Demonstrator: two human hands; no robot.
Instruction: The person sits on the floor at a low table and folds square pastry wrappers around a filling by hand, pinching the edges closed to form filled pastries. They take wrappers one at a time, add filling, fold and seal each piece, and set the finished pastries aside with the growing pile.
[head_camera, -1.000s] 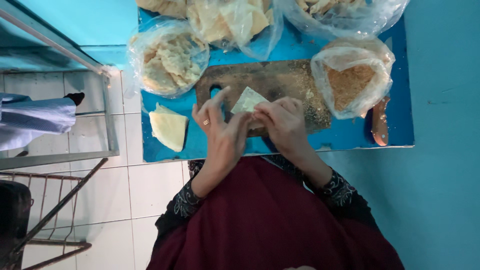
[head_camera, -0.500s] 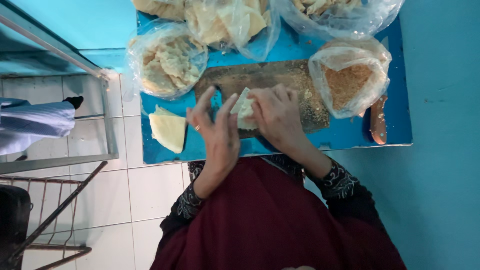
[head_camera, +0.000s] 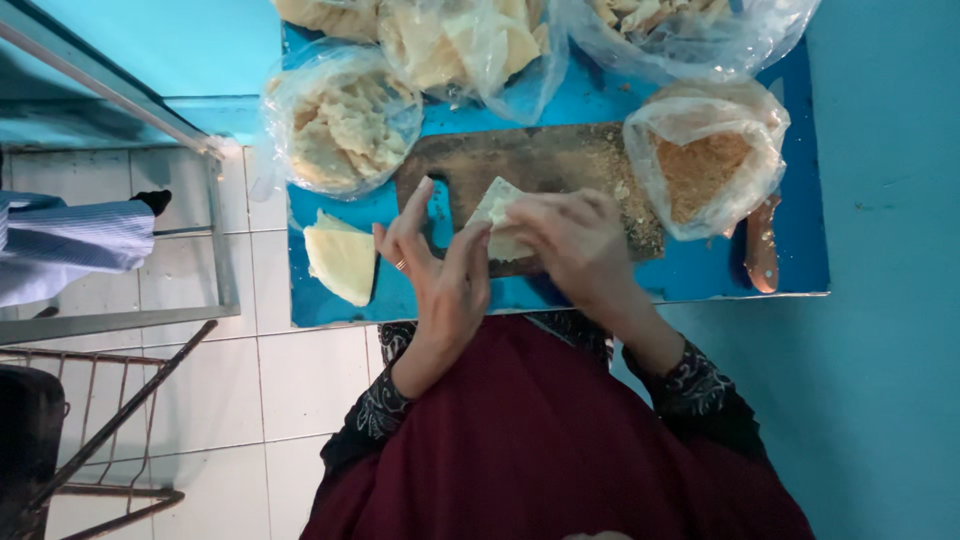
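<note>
A pale triangular pastry sheet (head_camera: 497, 205) lies folded on a dark wooden cutting board (head_camera: 545, 160) over a blue tabletop (head_camera: 700, 275). My right hand (head_camera: 570, 245) covers its near side and pinches it. My left hand (head_camera: 440, 265) is beside it, thumb and forefinger touching the pastry's left edge, the other fingers spread upward. A ring shows on the left hand. A finished folded pastry triangle (head_camera: 343, 258) rests on the blue surface left of my left hand.
Clear plastic bags stand around the board: one of pale dough pieces (head_camera: 345, 125), one of brown crumbs (head_camera: 705, 165), more at the back (head_camera: 470, 40). A brown-handled tool (head_camera: 763, 245) lies at right. A person's striped sleeve (head_camera: 70, 250) and metal frames are on the left.
The hands with the pastry have shifted slightly along the board, and my right hand has closed further over the sheet. The bags and the finished triangle have not moved.
</note>
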